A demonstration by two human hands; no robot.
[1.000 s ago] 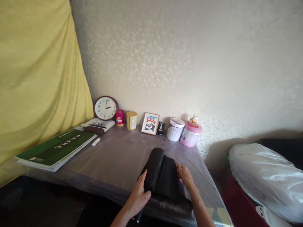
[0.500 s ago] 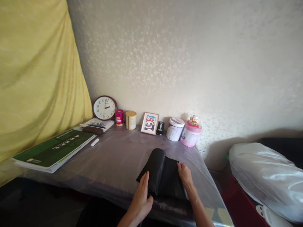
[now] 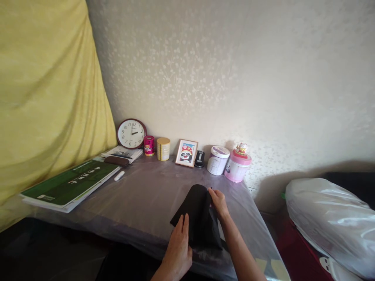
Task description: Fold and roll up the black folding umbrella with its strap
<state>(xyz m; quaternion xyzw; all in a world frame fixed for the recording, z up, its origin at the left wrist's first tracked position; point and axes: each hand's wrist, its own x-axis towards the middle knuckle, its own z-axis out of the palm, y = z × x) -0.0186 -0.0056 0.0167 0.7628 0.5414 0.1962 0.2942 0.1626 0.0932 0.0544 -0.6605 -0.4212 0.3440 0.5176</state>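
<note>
A black folded sheet of soft, thin material [image 3: 197,212] lies near the front edge of the table, its far part curved over into a rounded fold. My left hand [image 3: 177,246] grips its near left side, fingers along the top and the thumb lower down. At the far right corner, my right hand [image 3: 218,202] pinches the raised edge of the sheet between thumb and fingers. Whether the material is cloth or plastic I cannot tell.
Along the wall stand a clock [image 3: 131,134], a pink can [image 3: 149,146], a yellow-lidded can [image 3: 163,149], a picture frame [image 3: 186,153] and two tubs [image 3: 218,160]. Green books [image 3: 73,181] lie left beside a white stick-like object [image 3: 119,175]. A plastic-wrapped bundle [image 3: 331,218] sits right.
My right hand has moved left and up, lifting the sheet's right edge and folding it toward the middle. My left hand stays on the near left side.
</note>
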